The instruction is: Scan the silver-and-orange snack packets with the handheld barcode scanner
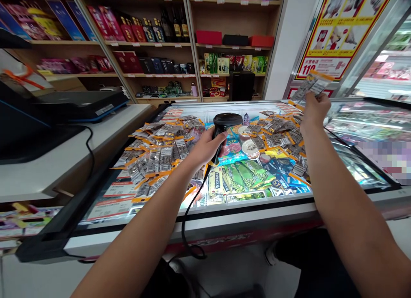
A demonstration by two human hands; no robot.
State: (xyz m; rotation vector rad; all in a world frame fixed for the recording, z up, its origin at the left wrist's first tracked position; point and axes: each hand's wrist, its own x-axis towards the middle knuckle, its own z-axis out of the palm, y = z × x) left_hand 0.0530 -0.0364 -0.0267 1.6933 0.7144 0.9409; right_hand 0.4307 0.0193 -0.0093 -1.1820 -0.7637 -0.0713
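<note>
From the head view, my left hand (210, 144) has its fingers wrapped around the grip of a black plastic handheld scanner (227, 119) with a broad round head, mid-frame. It should feel rigid and a little top-heavy, so the grip just below the head looks like the right hold; its thin black cable (184, 233), hanging lower centre, could tug. At upper right, my right hand (316, 107) has thumb and fingers pinched together on a small clear, orange-edged plastic packet (313, 84) — perhaps more than one, I can't tell. I'd judge it light, limp and slippery, best taken by the stiffer-looking orange end. More such packets lie in a left-hand pile (157, 156) and a right-hand pile (276, 133) on the white-framed, glass-topped freezer (244, 211).
</note>
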